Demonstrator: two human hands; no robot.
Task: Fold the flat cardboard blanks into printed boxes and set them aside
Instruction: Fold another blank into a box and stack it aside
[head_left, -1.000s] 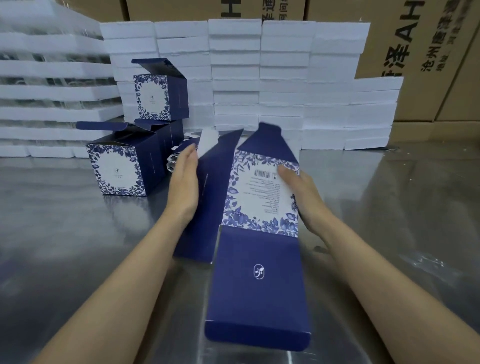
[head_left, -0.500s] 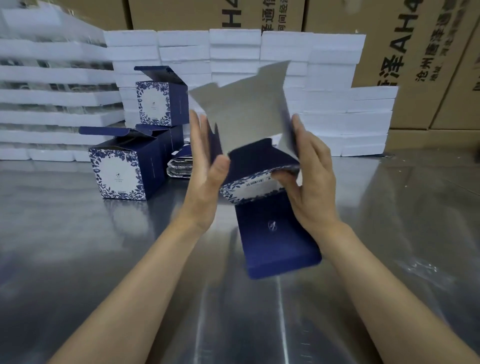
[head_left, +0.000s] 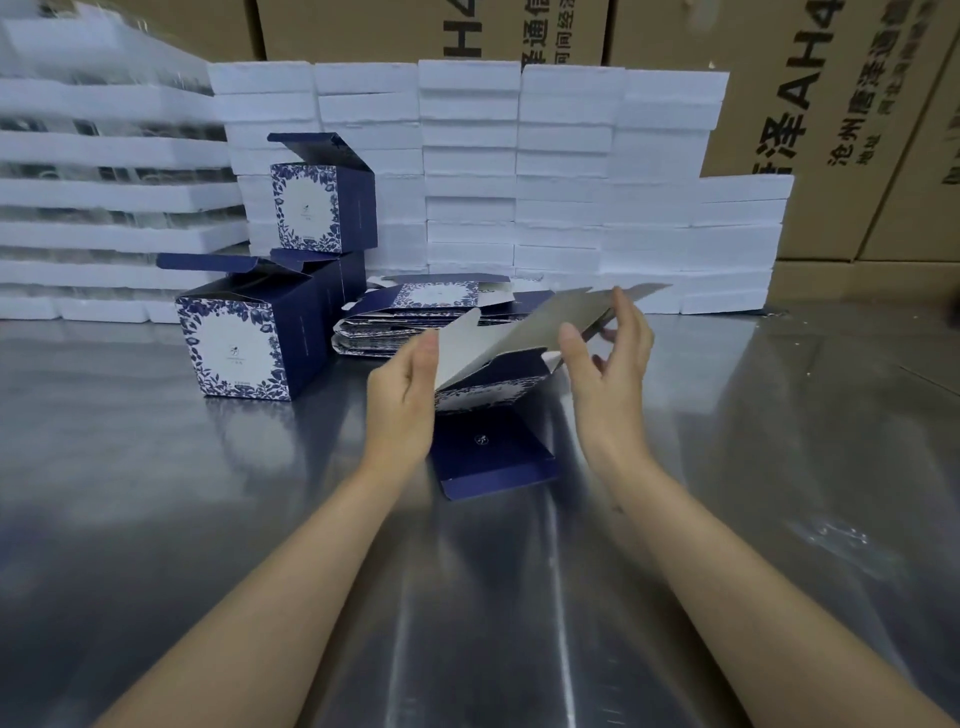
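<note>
A half-folded navy and floral printed box (head_left: 493, 452) sits between my hands on the steel table (head_left: 156, 519), its grey inner flaps tilted up and its navy lid flap lying toward me. My left hand (head_left: 402, 400) presses flat against the box's left side. My right hand (head_left: 608, 374) pinches the raised grey flap at its right edge. Behind them lies a stack of flat printed blanks (head_left: 415, 317). At the left stand folded boxes, a near one (head_left: 249, 343) with another (head_left: 322, 208) stacked above and behind.
White foam trays (head_left: 519, 171) are piled in a wall along the back of the table, with more at the left (head_left: 78, 208). Brown shipping cartons (head_left: 831, 104) stand behind them.
The blank was swung up and turned, then lowered onto the table. Its grey inner flaps now lie lower and flatter, and both hands have come down with it.
</note>
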